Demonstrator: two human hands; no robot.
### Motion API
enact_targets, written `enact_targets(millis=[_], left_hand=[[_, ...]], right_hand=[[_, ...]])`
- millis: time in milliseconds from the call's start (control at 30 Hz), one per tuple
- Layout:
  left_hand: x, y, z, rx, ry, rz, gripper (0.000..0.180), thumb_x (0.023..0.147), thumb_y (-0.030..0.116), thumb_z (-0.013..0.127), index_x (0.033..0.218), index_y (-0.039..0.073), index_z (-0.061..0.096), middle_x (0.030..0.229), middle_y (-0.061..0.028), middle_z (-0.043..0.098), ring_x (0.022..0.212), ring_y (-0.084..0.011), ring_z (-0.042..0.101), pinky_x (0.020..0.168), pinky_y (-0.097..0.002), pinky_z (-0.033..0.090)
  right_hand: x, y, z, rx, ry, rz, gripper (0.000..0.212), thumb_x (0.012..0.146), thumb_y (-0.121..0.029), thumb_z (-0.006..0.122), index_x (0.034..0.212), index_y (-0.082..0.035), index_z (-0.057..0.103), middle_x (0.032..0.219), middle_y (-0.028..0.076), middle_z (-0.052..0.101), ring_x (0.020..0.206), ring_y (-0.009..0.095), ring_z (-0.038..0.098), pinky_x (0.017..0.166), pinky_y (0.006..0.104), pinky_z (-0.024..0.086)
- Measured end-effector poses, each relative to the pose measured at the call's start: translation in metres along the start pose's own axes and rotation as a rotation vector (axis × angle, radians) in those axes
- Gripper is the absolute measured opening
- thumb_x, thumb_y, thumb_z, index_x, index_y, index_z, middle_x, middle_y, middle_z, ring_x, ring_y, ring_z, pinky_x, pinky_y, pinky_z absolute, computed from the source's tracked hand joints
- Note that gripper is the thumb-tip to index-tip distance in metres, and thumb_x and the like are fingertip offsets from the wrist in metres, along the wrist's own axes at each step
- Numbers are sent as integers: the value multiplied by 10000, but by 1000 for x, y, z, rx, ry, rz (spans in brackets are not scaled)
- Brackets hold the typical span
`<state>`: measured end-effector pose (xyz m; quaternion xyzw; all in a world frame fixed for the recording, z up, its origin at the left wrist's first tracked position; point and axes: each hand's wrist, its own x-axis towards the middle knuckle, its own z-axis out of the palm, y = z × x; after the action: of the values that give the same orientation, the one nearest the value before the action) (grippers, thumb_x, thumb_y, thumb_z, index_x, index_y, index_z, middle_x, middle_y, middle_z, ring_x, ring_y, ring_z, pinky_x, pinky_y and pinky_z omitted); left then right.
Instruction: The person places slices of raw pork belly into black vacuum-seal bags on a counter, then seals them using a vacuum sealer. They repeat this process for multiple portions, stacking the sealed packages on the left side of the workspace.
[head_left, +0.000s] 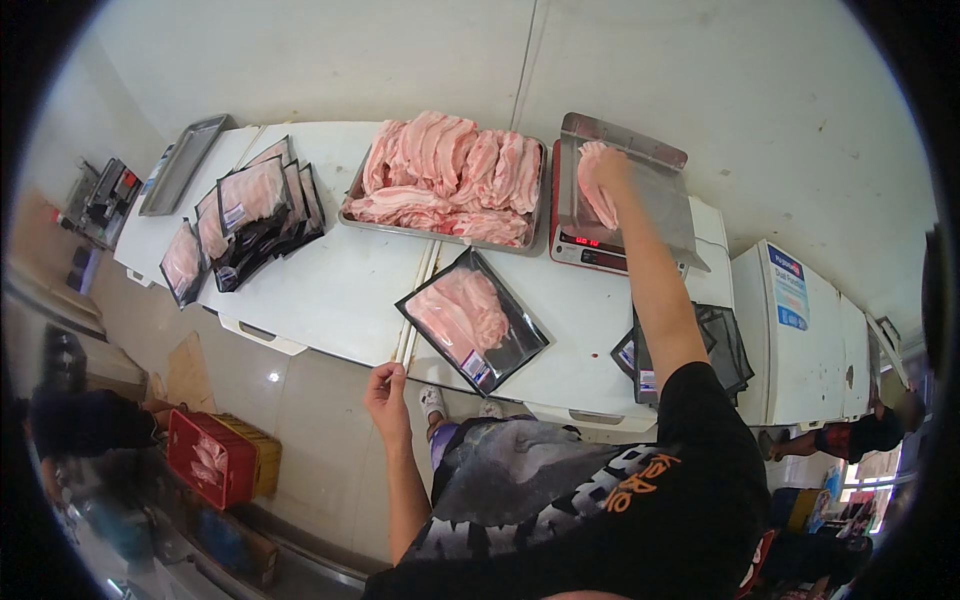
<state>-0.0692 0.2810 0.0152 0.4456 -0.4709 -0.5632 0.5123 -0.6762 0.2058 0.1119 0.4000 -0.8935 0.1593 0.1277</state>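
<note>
My right hand [616, 176] reaches over the kitchen scale [592, 252] and grips a strip of sliced pork belly [598, 190] above its metal tray [650, 205]. My left hand [386, 390] hangs by the near edge of the white table, fingers curled in, with nothing visible in it. Just beyond that hand lies a black-backed clear pouch [520, 340] with pork slices [460, 310] inside. A metal tray [440, 237] heaped with rows of raw pork belly slices stands left of the scale.
Filled meat pouches [253, 195] are piled at the left, near an upright-edged metal tray [185, 165]. More black pouches [722, 345] lie under my right arm. A white chest freezer [805, 350] stands to the right. On the floor sits a red crate [205, 460]; other people are nearby.
</note>
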Motion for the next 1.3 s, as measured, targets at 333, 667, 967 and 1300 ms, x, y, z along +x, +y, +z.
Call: enact_targets(millis=[333,667,967,1300], left_hand=[[22,-1,-9,63,-84,-19,120,1016,122,713,1050,7,724,968,-1,691,909,-92,607,852,-255,478],[1,101,161,-53,-710,1,243,1038,91,663,1240,-40,691,1182,-71,716,1096,-138,662,917,-270,523],[-28,84,198,-58,-871,-196,269,1067,160,656,1284,2,675,972,-4,689,795,-62,608,715,-241,506],[-18,117,180,313,-1166,-113,412,1002,126,729,1384,1,641,876,23,640,808,-71,584,699,-245,473]], right_hand=[[-72,95,-141,1180,112,297,288,966,-61,628,1236,16,692,1072,90,786,923,142,718,807,311,556],[-299,-49,-162,1523,-357,46,314,968,-38,740,1261,24,647,1009,40,706,848,104,648,757,278,539],[-347,-63,-166,1117,-65,-28,370,926,12,749,1287,-47,695,1224,99,694,1100,177,678,933,306,559],[-296,-24,-162,1477,-827,-121,187,923,31,760,1108,7,778,1176,82,717,982,139,674,814,256,541]])
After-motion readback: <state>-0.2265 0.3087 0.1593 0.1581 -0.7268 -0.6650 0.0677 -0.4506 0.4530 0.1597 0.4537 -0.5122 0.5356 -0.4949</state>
